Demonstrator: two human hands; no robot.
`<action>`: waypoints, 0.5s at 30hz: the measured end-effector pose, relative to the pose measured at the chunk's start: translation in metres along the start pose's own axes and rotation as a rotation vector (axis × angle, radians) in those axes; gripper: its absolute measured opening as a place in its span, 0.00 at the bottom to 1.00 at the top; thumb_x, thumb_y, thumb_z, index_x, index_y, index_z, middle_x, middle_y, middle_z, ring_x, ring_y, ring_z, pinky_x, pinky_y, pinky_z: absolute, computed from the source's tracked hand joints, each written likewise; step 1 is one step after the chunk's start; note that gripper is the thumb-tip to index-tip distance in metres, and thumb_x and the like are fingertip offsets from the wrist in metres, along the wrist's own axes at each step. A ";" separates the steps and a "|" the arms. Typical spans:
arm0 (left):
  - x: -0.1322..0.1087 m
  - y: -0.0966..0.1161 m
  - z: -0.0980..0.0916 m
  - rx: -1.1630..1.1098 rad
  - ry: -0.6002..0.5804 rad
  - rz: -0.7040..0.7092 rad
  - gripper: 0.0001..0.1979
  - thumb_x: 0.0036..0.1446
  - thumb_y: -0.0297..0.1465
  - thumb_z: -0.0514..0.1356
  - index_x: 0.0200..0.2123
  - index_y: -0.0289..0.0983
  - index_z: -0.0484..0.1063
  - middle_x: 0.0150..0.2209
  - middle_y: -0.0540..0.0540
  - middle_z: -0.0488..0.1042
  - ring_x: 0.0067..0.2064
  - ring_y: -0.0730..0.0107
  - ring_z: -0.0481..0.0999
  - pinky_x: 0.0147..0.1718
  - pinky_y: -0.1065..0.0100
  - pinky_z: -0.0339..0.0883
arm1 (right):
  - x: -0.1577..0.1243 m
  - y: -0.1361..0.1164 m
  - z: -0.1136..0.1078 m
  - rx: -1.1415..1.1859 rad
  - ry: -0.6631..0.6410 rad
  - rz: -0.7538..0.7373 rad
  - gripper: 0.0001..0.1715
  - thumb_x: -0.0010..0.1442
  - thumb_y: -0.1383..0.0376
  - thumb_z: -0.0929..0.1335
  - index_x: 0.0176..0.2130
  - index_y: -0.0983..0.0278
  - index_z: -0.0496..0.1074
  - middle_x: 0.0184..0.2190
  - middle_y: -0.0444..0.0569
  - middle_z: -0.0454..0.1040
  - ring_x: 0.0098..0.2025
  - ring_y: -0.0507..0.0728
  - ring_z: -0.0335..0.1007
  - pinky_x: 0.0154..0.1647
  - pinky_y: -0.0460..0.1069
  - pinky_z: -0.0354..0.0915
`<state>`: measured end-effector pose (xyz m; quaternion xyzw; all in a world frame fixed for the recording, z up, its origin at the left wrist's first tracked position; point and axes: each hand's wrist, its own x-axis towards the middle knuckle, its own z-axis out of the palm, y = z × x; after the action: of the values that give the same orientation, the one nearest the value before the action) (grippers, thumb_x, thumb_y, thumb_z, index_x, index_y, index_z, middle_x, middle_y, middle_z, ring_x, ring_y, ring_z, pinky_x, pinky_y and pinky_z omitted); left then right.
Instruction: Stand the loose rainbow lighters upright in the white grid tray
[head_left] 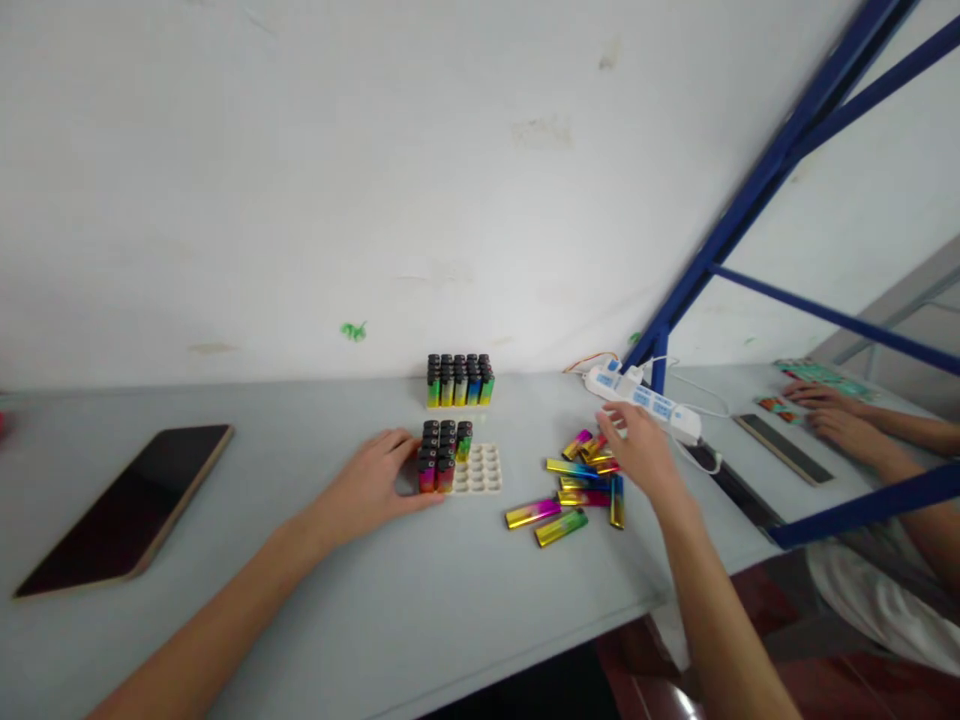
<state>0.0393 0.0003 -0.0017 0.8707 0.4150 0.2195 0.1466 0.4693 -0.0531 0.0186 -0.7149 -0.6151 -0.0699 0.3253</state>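
My left hand (382, 475) grips the left side of a white tray (480, 475) with round holes, thumb at the front and fingers behind. Black-topped lighters (439, 460) stand upright in the tray's left part, and bare holes show on its right. My right hand (634, 440) hovers at the right edge of a loose pile of shiny multicoloured lighters (585, 490); its fingers are apart and nothing shows in them. Two of the pile's lighters, a purple-gold lighter (532, 513) and a green-gold lighter (561, 528), lie nearest the table's front.
Behind the tray stands a full block of upright lighters (460, 385) near the wall. A dark tablet (131, 505) lies at left. A white power strip (645, 395) with cables and a blue metal frame (720, 240) stand at right. Beyond are another person's hands (832, 410).
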 end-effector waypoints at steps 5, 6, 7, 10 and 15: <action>0.001 0.000 0.002 0.005 0.001 -0.010 0.30 0.54 0.58 0.70 0.48 0.40 0.81 0.51 0.38 0.81 0.53 0.44 0.81 0.58 0.50 0.74 | -0.003 0.047 -0.005 -0.174 -0.192 0.147 0.20 0.68 0.62 0.68 0.55 0.67 0.79 0.49 0.64 0.84 0.53 0.68 0.81 0.60 0.61 0.72; 0.001 0.000 0.001 0.006 0.001 -0.010 0.30 0.54 0.57 0.70 0.48 0.40 0.81 0.51 0.38 0.81 0.53 0.45 0.80 0.58 0.51 0.74 | -0.001 0.048 -0.004 -0.174 -0.236 0.162 0.20 0.67 0.64 0.69 0.56 0.67 0.79 0.47 0.62 0.85 0.52 0.67 0.81 0.59 0.60 0.73; 0.001 0.001 0.001 0.006 0.000 -0.008 0.30 0.55 0.57 0.70 0.48 0.40 0.81 0.51 0.39 0.81 0.53 0.45 0.80 0.58 0.51 0.73 | 0.001 0.047 -0.003 -0.168 -0.264 0.169 0.20 0.65 0.66 0.70 0.56 0.66 0.80 0.45 0.60 0.85 0.50 0.66 0.82 0.57 0.58 0.73; 0.002 0.003 -0.001 0.008 -0.009 -0.001 0.29 0.55 0.57 0.71 0.47 0.40 0.81 0.50 0.38 0.81 0.53 0.44 0.80 0.57 0.51 0.73 | 0.013 0.039 0.000 -0.134 -0.290 0.157 0.14 0.61 0.66 0.73 0.48 0.64 0.82 0.37 0.55 0.85 0.44 0.65 0.82 0.52 0.56 0.73; 0.002 0.004 -0.001 -0.013 -0.005 0.002 0.28 0.54 0.56 0.72 0.45 0.39 0.80 0.48 0.38 0.81 0.51 0.44 0.80 0.55 0.50 0.74 | 0.034 0.011 0.001 -0.037 -0.259 0.122 0.08 0.64 0.61 0.71 0.33 0.62 0.75 0.33 0.56 0.78 0.45 0.64 0.78 0.49 0.56 0.71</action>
<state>0.0423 -0.0010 0.0018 0.8706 0.4124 0.2201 0.1532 0.4865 -0.0244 0.0304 -0.7598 -0.6058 0.0316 0.2338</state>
